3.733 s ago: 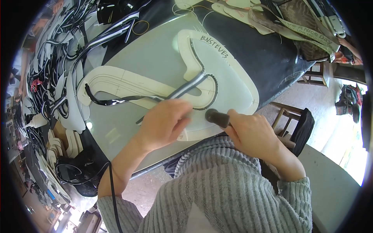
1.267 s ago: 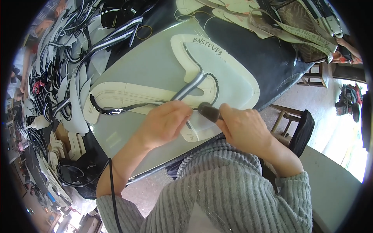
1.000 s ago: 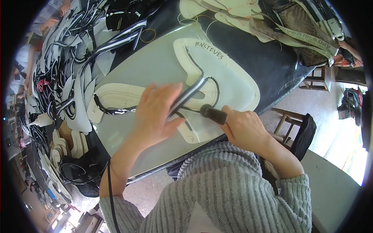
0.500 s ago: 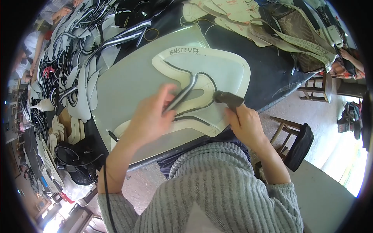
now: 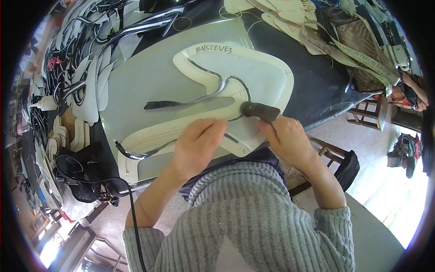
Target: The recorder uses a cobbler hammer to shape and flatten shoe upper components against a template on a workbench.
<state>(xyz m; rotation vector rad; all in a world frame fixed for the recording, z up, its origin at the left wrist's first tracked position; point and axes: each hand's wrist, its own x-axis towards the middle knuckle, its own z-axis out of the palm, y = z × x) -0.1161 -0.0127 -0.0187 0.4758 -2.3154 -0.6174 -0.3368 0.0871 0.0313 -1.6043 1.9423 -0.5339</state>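
Observation:
My right hand (image 5: pixel 290 139) is closed around a small hammer (image 5: pixel 263 111). The hammer's dark round head rests at the lower right bend of a black strip (image 5: pixel 245 86) along the inner curve of a cream, curved pattern piece (image 5: pixel 287 84). My left hand (image 5: pixel 199 146) is closed, its fingertips pinched on the strip left of the hammer; the pinched bit is hidden. One silvery-black strip end (image 5: pixel 158 104) lies loose across the pattern's opening. Another tail (image 5: pixel 136 156) reaches the lower left. Beneath everything is a pale translucent sheet (image 5: pixel 131 86).
Grey pieces with black-and-white strips (image 5: pixel 93 86) are heaped at left, beside a white squeeze bottle (image 5: pixel 45 103). Cream cut pieces (image 5: pixel 290 18) and a brown patterned bag (image 5: pixel 349 41) lie far right. A stool (image 5: pixel 340 167) stands right of the table; a black cable (image 5: pixel 132 208) hangs near my left arm.
My left hand has let go of the loose strip part, which now lies on the sheet, and has moved down and right to pinch beside the hammer. The hammer has shifted slightly left.

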